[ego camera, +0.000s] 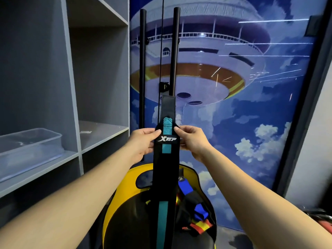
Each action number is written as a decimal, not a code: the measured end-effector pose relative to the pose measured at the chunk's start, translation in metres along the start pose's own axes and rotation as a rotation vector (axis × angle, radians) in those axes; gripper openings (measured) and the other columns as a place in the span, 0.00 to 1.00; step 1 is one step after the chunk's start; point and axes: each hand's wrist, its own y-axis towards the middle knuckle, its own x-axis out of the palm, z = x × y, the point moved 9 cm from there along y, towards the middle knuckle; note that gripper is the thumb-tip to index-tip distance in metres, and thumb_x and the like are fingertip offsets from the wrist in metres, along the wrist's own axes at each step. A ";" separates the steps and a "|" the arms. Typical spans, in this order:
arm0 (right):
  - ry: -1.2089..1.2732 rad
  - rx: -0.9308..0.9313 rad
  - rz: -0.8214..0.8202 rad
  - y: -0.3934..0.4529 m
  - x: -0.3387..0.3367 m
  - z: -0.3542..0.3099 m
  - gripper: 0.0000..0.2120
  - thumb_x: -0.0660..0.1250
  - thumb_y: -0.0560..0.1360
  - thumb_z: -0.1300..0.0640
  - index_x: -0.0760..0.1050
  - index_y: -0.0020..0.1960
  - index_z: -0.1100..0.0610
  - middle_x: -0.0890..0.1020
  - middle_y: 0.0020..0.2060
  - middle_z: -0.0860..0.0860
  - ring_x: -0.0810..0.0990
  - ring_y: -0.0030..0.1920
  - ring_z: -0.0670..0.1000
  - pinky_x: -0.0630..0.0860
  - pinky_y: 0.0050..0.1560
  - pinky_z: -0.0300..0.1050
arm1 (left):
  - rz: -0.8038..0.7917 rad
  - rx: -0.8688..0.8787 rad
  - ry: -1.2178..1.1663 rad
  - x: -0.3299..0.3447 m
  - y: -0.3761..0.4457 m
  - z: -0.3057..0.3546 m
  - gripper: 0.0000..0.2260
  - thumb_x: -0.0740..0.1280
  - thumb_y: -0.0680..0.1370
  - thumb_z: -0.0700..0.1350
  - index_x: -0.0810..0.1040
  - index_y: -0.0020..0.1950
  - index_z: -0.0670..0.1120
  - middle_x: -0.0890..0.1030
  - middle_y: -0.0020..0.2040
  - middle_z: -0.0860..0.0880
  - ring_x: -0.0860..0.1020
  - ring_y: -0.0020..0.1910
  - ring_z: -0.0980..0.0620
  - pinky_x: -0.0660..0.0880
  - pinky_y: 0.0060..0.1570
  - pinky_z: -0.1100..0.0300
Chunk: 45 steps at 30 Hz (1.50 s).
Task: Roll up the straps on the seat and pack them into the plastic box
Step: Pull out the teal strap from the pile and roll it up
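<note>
Head view: both hands (pixel 143 141) pinch the upright strap (pixel 166 141), seemingly edgewise.

Lower end of the black-and-teal strap (pixel 164 177) cut off by the bottom edge, seat (pixel 115 212) partly behind it.

A grey shelf unit (pixel 75 155) stands left of the gripped strap, bearing a clear rectangular plastic box (pixel 30 146) on its left compartment. Below the grip, a yellow-rimmed black seat (pixel 115 209) carries a heap of blue, red and yellow straps (pixel 195 209).
</note>
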 end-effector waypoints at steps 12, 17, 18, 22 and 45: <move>-0.206 0.025 -0.029 -0.059 -0.006 0.018 0.11 0.69 0.80 0.52 0.82 0.58 0.56 0.87 0.47 0.55 0.87 0.41 0.54 0.82 0.38 0.45 | -0.054 0.061 0.276 -0.005 -0.059 -0.017 0.04 0.68 0.81 0.47 0.77 0.55 0.54 0.86 0.47 0.46 0.86 0.39 0.45 0.83 0.37 0.55; -0.169 0.029 -0.043 -0.093 -0.005 0.028 0.10 0.69 0.80 0.54 0.83 0.57 0.58 0.87 0.47 0.57 0.86 0.39 0.53 0.83 0.42 0.47 | -0.070 0.052 0.268 -0.005 -0.090 -0.034 0.06 0.68 0.81 0.47 0.76 0.57 0.54 0.86 0.47 0.47 0.85 0.40 0.46 0.83 0.42 0.53; -0.165 0.029 -0.044 -0.099 -0.006 0.030 0.10 0.69 0.80 0.54 0.83 0.57 0.58 0.87 0.46 0.57 0.86 0.38 0.53 0.83 0.41 0.47 | -0.073 0.049 0.264 -0.005 -0.094 -0.037 0.04 0.68 0.81 0.47 0.77 0.55 0.55 0.85 0.46 0.48 0.85 0.38 0.48 0.82 0.42 0.53; -0.140 0.022 -0.039 -0.117 -0.007 0.031 0.10 0.68 0.80 0.56 0.83 0.56 0.61 0.85 0.43 0.58 0.83 0.33 0.51 0.81 0.35 0.45 | -0.105 0.027 0.248 -0.003 -0.108 -0.045 0.05 0.68 0.81 0.46 0.78 0.47 0.56 0.86 0.43 0.50 0.85 0.35 0.49 0.82 0.34 0.57; -0.257 0.301 0.051 -0.023 -0.009 0.211 0.09 0.71 0.78 0.56 0.83 0.56 0.59 0.86 0.47 0.54 0.84 0.40 0.47 0.77 0.35 0.35 | -0.010 -0.366 0.229 -0.043 -0.009 -0.211 0.19 0.71 0.79 0.44 0.75 0.69 0.42 0.84 0.50 0.45 0.84 0.49 0.46 0.81 0.47 0.55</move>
